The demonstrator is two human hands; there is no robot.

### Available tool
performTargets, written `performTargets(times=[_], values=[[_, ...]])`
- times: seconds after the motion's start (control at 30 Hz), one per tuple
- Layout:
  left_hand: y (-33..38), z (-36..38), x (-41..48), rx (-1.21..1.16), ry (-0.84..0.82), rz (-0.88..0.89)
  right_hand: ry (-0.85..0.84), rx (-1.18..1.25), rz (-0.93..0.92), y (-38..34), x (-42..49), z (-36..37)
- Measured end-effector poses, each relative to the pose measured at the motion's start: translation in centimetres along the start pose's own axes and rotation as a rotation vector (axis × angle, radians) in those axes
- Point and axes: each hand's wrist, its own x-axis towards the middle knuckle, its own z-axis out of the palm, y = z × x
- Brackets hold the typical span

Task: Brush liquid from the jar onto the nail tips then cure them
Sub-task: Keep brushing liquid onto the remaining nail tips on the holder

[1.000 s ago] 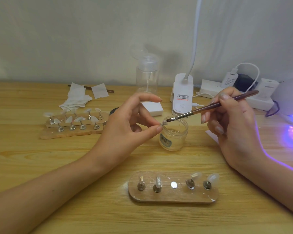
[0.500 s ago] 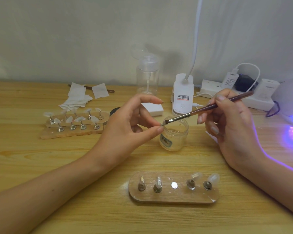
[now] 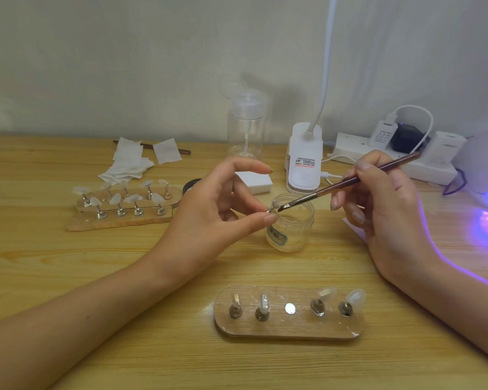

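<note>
My left hand [image 3: 214, 215] pinches a small nail tip on its metal stand [image 3: 273, 205] between thumb and a finger, just left of the clear jar [image 3: 290, 223]. In my right hand [image 3: 383, 209] is a thin brown brush [image 3: 347, 181], and its bristle end touches the held nail tip above the jar's rim. The near wooden holder [image 3: 289, 327] carries several nail tips on stands, and its middle magnet spot is bare. A second wooden holder [image 3: 119, 218] at the left carries two rows of nail tips. The curing lamp [image 3: 482, 167] glows purple at the right edge.
At the back stand a clear pump bottle [image 3: 246, 125], a white desk lamp base [image 3: 304, 161] and a power strip with chargers [image 3: 392, 150]. White wipes [image 3: 130, 161] lie back left. A white block [image 3: 255, 181] and a dark lid [image 3: 190, 185] sit behind my left hand.
The brush has dropped lower and flatter, its rear end sinking. Its tip stays at the held nail tip. My left hand has hardly moved.
</note>
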Motion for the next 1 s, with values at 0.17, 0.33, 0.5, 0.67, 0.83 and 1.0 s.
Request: performTargets(times=[0.17,0.33,0.5,0.67,0.83,1.0], values=[[0.12,0.01,-0.03,-0.004,-0.004,0.002,0.016,0.107,-0.037,-0.18,0.01,-0.09],[0.17,0.02,-0.06,-0.002,-0.002,0.003,-0.03,0.031,-0.014,0.01,0.04,-0.01],[0.09,0.04,-0.02,-0.001,-0.004,0.006,0.03,0.059,0.008,0.06,0.2,-0.26],[-0.08,-0.05,0.02,0.005,-0.004,0.014,-0.039,0.038,-0.042,-0.01,0.03,0.03],[-0.17,-0.05,0.07,0.007,-0.002,0.026,0.037,0.011,0.01,0.04,0.17,-0.12],[-0.51,-0.12,0.19,0.023,0.004,0.034,-0.028,0.063,-0.041,-0.05,0.04,-0.05]])
